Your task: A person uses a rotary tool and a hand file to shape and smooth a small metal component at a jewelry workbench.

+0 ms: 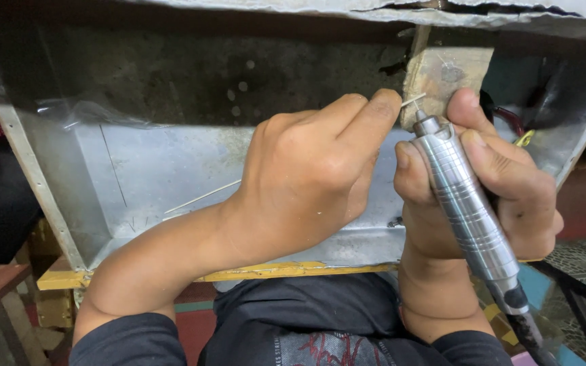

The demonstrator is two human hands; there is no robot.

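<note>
Dark sleeves and a dark printed shirt (320, 339) are seen lowest in the view, below the wooden bench block (442, 74) that serves as landmark. Just left of the block, the fingertips of the left hand (306, 176) are pinched shut on a thin silver wire (412, 100), whose free end is laid against the block's lower edge; a further length of the wire is seen trailing out left of the wrist. Directly below the block, the right hand (490, 190) is closed around a ribbed silver rotary handpiece (466, 203), thumb and forefinger set near its nose, with the tip brought up to the wire just under the block. Behind and left of the block, a grey sheet-metal tray (137, 169) is spread, edged by a yellow-painted strip (272, 272) below it.
</note>
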